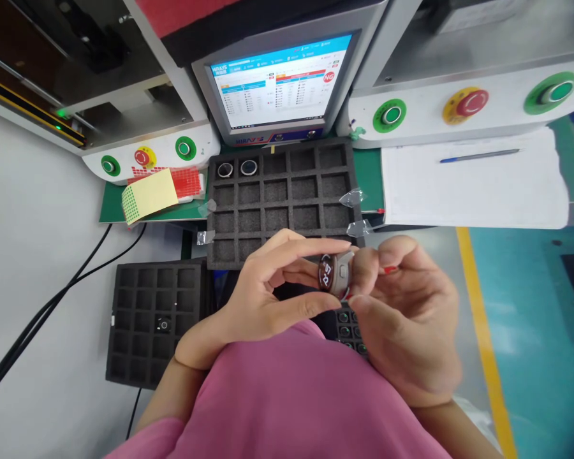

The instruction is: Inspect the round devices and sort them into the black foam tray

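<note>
My left hand [263,290] and my right hand [404,315] meet in front of my chest around a small round silver part with a dark reddish face [333,273]. Fingertips of both hands pinch it, the left from the left side, the right from the right. A tiny red sticker [390,269] clings to a right fingertip. Just behind the hands lies a black foam tray [287,210] with square pockets; two ring-shaped parts [236,169] sit in its far left pockets. Below my hands, another tray with several small round parts [349,331] shows partly.
A second black foam tray [153,322] lies at the lower left with one small part in it. Behind stands a monitor [280,83] showing a red NG mark, flanked by machines with green and red buttons. Sticker sheets [160,191] lie left; paper with a pen [478,155] lies right.
</note>
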`<state>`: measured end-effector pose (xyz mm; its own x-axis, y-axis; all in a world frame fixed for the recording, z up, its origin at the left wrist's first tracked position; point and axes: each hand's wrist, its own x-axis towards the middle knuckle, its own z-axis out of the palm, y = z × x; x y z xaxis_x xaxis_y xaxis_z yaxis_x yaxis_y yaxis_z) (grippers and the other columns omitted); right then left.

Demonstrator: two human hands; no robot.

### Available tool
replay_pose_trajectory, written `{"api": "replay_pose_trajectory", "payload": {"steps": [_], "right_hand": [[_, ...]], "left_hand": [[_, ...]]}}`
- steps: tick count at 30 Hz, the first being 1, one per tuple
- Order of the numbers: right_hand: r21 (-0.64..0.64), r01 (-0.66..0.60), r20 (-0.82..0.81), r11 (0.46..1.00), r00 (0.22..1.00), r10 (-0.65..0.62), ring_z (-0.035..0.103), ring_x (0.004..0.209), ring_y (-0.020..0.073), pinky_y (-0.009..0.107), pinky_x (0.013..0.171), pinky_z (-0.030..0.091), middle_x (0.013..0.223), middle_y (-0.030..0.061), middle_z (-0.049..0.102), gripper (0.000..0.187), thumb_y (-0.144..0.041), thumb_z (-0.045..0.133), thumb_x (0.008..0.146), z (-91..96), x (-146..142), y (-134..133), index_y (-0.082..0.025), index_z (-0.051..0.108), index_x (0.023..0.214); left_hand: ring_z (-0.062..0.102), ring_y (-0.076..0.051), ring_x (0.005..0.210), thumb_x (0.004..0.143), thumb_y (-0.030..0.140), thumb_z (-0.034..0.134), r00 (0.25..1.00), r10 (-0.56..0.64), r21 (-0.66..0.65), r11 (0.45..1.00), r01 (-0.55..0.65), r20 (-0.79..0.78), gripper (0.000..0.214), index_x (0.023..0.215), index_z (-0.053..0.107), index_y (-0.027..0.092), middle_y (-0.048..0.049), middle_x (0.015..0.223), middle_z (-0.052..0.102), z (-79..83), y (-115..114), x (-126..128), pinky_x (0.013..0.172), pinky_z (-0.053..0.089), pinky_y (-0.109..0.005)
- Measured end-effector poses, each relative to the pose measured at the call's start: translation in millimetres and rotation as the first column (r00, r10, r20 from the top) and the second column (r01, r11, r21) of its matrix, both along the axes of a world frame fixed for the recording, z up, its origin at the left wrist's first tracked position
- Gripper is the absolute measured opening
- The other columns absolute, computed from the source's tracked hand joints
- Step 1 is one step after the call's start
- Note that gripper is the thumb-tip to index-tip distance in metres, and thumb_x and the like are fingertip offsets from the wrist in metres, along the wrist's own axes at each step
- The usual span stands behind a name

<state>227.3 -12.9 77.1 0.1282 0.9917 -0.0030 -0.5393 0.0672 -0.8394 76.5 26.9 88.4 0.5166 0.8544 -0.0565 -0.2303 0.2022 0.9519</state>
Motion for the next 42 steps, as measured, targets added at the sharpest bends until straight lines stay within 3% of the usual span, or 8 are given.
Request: {"api": "replay_pose_trajectory", "payload": {"steps": [6,29,35,39,42], "right_hand": [[-0.017,-0.010,-0.057,1.000,0.998,0.009,0.055,0.066,0.0124,0.027,0.067,0.054,0.069,-0.0047,0.064,0.035,0.003,0.074,0.073,3.4,-0.9,0.6,-0.026,0.063,0.091],[0.000,0.008,0.004,1.000,1.000,-0.008,0.056,0.066,0.0120,0.025,0.066,0.052,0.069,-0.0047,0.061,0.035,0.003,0.073,0.072,5.1,-3.8,0.5,-0.024,0.061,0.091],[-0.057,0.011,-0.019,0.998,1.000,-0.012,0.059,0.070,0.0104,0.022,0.072,0.054,0.069,-0.0061,0.062,0.034,0.000,0.079,0.073,1.8,-4.1,3.0,-0.024,0.062,0.091],[-0.102,-0.022,-0.072,0.995,0.997,0.014,0.060,0.071,0.0104,0.023,0.070,0.056,0.076,-0.0056,0.060,0.042,-0.007,0.091,0.061,-0.6,-2.5,8.4,-0.024,0.063,0.085],[-0.133,-0.078,-0.118,0.988,0.991,0.062,0.061,0.075,0.0112,0.025,0.071,0.058,0.086,-0.0036,0.061,0.044,-0.013,0.094,0.059,-0.5,-4.0,10.7,-0.025,0.063,0.088]], "left_hand": [[0.069,-0.012,0.087,0.076,0.015,0.083,0.999,0.000,0.049,0.999,-0.002,0.039,0.048,0.119,0.073,0.033,0.0005,0.100,0.054,-2.2,0.8,0.5,0.083,0.062,-0.024],[0.068,-0.012,0.087,0.075,0.020,0.086,0.999,0.050,0.099,0.994,-0.050,-0.002,0.044,0.116,0.074,0.033,0.0001,0.099,0.056,1.1,0.3,-0.1,0.082,0.063,-0.024],[0.067,-0.011,0.087,0.076,0.020,0.085,0.993,0.110,0.154,0.983,-0.102,-0.041,0.044,0.117,0.074,0.033,0.0003,0.100,0.056,-0.7,-2.0,-2.5,0.081,0.063,-0.023],[0.069,-0.013,0.084,0.075,0.023,0.086,0.995,0.092,0.081,0.993,-0.088,-0.045,0.043,0.115,0.075,0.034,0.0004,0.099,0.056,1.4,-1.6,-3.7,0.079,0.065,-0.028],[0.070,-0.014,0.081,0.073,0.022,0.087,0.999,0.033,-0.022,0.999,-0.033,-0.008,0.043,0.113,0.076,0.034,0.0006,0.098,0.056,2.6,-1.2,-4.6,0.076,0.064,-0.028]]}}
